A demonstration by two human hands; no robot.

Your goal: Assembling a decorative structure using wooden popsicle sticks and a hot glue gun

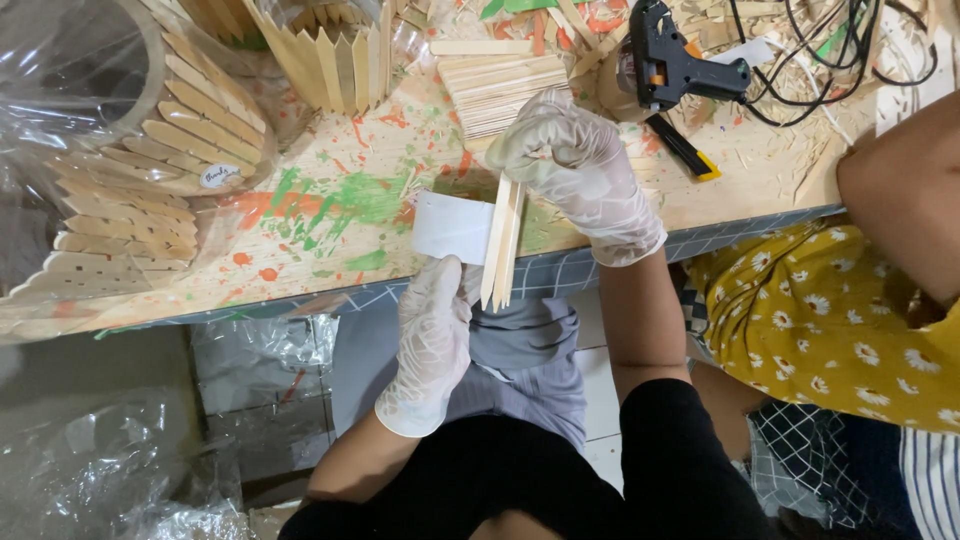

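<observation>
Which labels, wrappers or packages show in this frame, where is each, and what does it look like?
Sticker: small white oval on the wrapped wooden-stick basket at the left of the table.
Clear plastic wrap: shiny and crinkled, around that basket at the upper left.
White card: plain rectangle at the table's front edge, left hand below it, beside the sticks that the right hand holds.

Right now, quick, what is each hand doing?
Left hand: closed, pinching the white card at its lower edge.
Right hand: closed, holding a few pointed wooden sticks against the card.
</observation>
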